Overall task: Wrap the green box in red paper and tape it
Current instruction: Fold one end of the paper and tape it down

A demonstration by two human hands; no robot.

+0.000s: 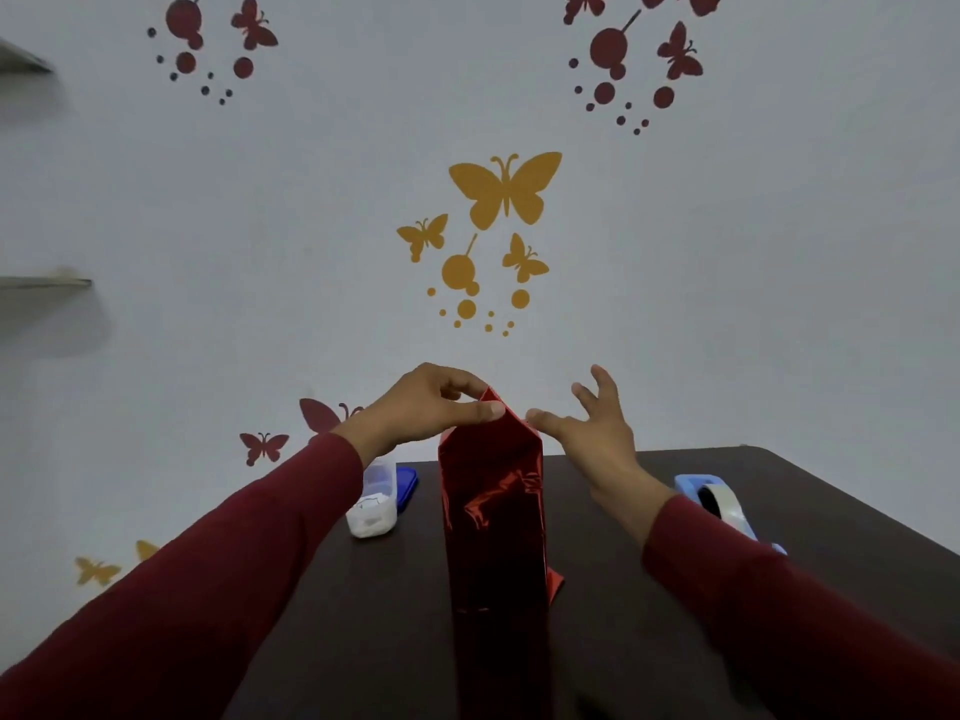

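Red paper [493, 511] under left hand [421, 402]

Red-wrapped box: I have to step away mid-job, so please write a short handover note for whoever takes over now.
Left hand: pinches the folded paper flap at the top of the box.
Right hand: open, fingers spread, thumb tip at the right edge of the top fold.
Red-wrapped box stands upright on the dark table. Tape dispenser sits right of it, a plastic container to the left.
Done: sides covered; no green shows.
Left: finish the top fold and tape it. Loose paper sticks out at the bottom right; taping there cannot be judged.
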